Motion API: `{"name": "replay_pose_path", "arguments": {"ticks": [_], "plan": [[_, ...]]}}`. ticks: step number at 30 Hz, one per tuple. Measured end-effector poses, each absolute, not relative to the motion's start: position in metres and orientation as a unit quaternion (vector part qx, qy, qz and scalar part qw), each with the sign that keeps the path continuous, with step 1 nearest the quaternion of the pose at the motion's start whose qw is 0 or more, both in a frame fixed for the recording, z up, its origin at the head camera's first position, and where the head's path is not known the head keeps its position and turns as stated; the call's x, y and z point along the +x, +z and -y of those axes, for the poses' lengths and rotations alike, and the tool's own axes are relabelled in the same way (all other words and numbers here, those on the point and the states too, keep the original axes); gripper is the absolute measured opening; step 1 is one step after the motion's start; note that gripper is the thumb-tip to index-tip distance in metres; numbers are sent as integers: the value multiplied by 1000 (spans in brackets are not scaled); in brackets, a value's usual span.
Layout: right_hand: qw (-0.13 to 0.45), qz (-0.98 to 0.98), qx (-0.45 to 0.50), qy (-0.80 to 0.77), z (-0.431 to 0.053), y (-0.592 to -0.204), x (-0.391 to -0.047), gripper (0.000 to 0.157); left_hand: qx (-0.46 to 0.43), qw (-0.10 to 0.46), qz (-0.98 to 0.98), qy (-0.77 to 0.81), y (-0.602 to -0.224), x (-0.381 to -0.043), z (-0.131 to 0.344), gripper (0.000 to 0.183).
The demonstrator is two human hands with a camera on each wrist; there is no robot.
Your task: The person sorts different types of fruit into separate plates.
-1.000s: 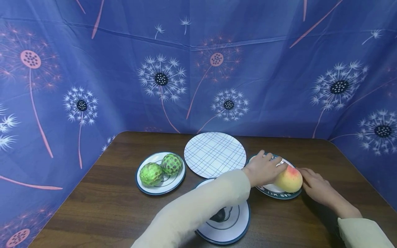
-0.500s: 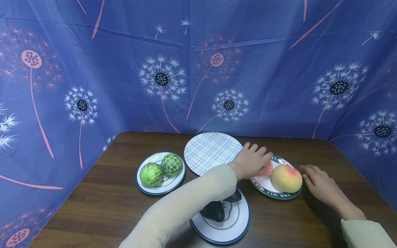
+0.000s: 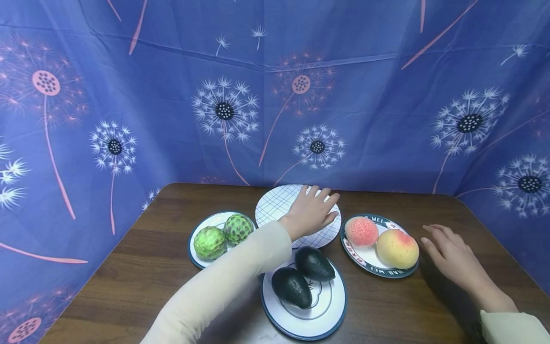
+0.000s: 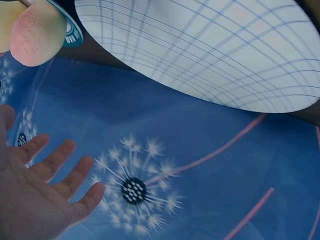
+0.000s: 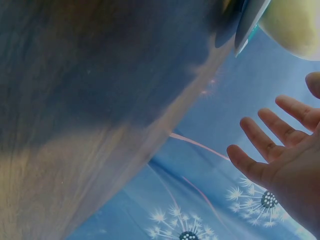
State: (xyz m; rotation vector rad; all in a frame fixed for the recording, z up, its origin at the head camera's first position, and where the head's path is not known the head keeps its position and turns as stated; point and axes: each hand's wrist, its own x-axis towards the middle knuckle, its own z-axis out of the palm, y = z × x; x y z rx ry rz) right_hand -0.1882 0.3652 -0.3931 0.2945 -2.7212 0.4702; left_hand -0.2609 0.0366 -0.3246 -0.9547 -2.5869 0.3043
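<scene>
My left hand (image 3: 310,211), fingers spread, is over the blue-gridded white plate (image 3: 275,203) at the back middle and holds nothing. The left wrist view also shows that palm (image 4: 35,195) bare. My right hand (image 3: 457,260) is just right of the green-rimmed plate (image 3: 384,273), its fingers relaxed, nothing held. On that plate sit a pink peach (image 3: 362,231) and a larger yellow peach (image 3: 397,248) with a red blush, side by side. In the right wrist view the yellow peach (image 5: 295,27) shows above my fingers, apart from them.
Two dark avocado-like fruits (image 3: 292,287) lie on a blue-rimmed plate (image 3: 307,329) at the front middle. On the left, a plate (image 3: 192,253) bears two bumpy green fruits (image 3: 209,242). A blue dandelion-print cloth (image 3: 369,95) hangs behind the wooden table (image 3: 142,267).
My left hand has left the peach plate and moved left over the gridded plate, uncovering the pink peach and the dark fruits. My right hand has drawn slightly away to the right.
</scene>
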Motion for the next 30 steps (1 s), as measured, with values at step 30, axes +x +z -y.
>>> {"name": "replay_pose_path", "arguments": {"ticks": [30], "plan": [[173,968,108,148,-374,-393,-173,62,-216,143,966,17,-332,-246,109,56]]}}
